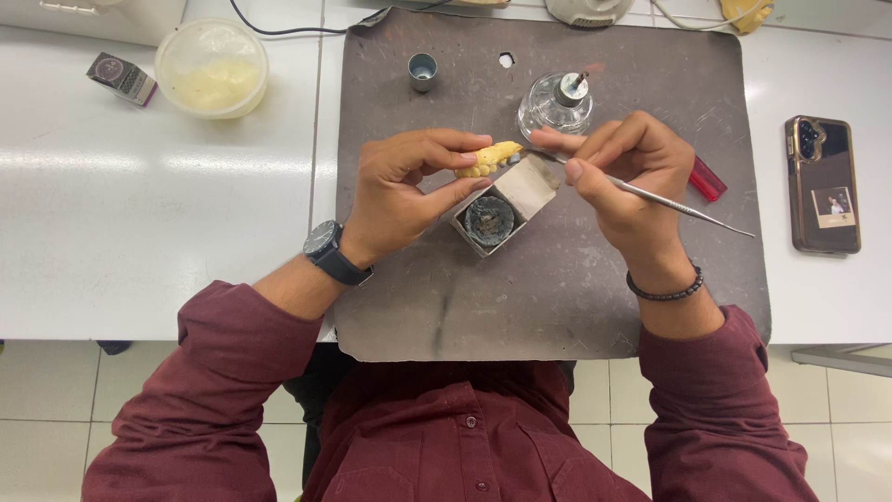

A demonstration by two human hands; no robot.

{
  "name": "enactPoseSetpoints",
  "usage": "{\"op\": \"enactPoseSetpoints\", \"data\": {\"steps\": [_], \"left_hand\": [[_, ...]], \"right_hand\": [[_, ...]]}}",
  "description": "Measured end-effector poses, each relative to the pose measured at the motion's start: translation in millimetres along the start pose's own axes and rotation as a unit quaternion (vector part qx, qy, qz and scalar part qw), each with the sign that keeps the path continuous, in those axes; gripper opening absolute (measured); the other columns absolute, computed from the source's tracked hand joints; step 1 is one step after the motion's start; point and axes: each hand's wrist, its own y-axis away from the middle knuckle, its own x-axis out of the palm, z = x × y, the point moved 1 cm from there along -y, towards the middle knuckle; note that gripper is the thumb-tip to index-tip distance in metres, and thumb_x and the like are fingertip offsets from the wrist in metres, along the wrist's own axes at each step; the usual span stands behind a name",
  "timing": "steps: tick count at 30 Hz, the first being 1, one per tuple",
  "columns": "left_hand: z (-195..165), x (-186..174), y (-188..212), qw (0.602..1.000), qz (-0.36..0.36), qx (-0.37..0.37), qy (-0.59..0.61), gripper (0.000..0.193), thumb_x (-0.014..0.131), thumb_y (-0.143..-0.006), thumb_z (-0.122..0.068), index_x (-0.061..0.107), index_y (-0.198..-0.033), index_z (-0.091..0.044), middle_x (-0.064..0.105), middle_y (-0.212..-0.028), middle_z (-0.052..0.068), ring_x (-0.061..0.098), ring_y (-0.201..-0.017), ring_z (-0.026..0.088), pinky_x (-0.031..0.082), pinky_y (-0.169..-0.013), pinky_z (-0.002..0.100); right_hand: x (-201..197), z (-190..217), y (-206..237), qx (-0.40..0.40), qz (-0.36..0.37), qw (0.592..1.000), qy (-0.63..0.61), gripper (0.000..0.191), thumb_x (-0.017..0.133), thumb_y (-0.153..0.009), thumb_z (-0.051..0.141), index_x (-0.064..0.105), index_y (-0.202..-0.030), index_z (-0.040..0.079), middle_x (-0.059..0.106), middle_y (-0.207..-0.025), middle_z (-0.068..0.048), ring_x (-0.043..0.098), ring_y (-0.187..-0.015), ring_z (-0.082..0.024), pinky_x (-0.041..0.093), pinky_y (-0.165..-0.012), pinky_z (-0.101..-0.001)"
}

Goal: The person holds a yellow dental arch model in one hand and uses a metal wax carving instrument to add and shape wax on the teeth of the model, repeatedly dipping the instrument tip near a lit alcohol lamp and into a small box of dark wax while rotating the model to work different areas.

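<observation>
My left hand [409, 186] pinches a small yellow dental cast [491, 156] between thumb and fingers, above a dark grey work mat [557, 297]. In my right hand [621, 172] I grip a thin metal carving tool [683, 209] like a pen. Its tip points left and meets the cast. Just below the cast sits a small open grey box [497, 218] with dark wax inside. Both hands hover over the middle of the mat.
A glass spirit lamp [556, 102] stands behind my hands, with a small metal cup [423, 70] to its left. A red lighter [708, 178] lies by my right hand. A phone [822, 184] rests at right; a lidded plastic tub [212, 67] and a small carton [121, 77] at left.
</observation>
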Motion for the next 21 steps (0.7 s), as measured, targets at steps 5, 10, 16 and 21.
{"op": "enactPoseSetpoints", "data": {"steps": [5, 10, 16, 21], "left_hand": [[1.6, 0.6, 0.2, 0.999, -0.016, 0.002, 0.035, 0.022, 0.078, -0.095, 0.006, 0.069, -0.114, -0.002, 0.070, -0.130, 0.017, 0.071, -0.123, 0.026, 0.065, -0.108, 0.036], [5.0, 0.8, -0.5, 0.997, -0.034, -0.009, 0.076, 0.023, 0.076, -0.098, 0.006, 0.066, -0.118, -0.001, 0.070, -0.130, 0.020, 0.072, -0.121, 0.025, 0.066, -0.105, 0.035], [8.6, -1.4, -0.6, 0.990, -0.047, -0.036, 0.127, 0.022, 0.072, -0.102, 0.005, 0.064, -0.121, -0.001, 0.068, -0.133, 0.020, 0.073, -0.118, 0.023, 0.068, -0.101, 0.035], [9.9, -1.7, -0.9, 0.991, -0.049, -0.031, 0.123, 0.022, 0.072, -0.102, 0.004, 0.064, -0.122, -0.002, 0.068, -0.133, 0.020, 0.073, -0.118, 0.023, 0.068, -0.101, 0.035]], "right_hand": [[-11.2, -6.8, -0.5, -0.004, -0.111, 0.994, -0.008, 0.019, 0.074, -0.110, -0.002, 0.057, -0.102, 0.003, 0.069, -0.093, -0.012, 0.073, -0.086, -0.017, 0.068, -0.095, -0.0382], [-19.7, -6.7, -3.3, 0.034, -0.189, 0.981, -0.004, 0.019, 0.076, -0.108, -0.002, 0.058, -0.106, 0.003, 0.070, -0.094, -0.012, 0.075, -0.084, -0.019, 0.067, -0.081, -0.0322], [-20.5, -9.5, -6.6, 0.061, -0.201, 0.977, 0.034, 0.018, 0.078, -0.106, -0.002, 0.060, -0.106, 0.001, 0.071, -0.099, -0.012, 0.074, -0.082, -0.017, 0.067, -0.078, -0.0301], [-24.4, -10.6, -7.8, 0.058, -0.184, 0.977, 0.089, 0.018, 0.079, -0.106, -0.002, 0.061, -0.103, 0.001, 0.072, -0.098, -0.012, 0.074, -0.084, -0.017, 0.066, -0.077, -0.0284]]}}
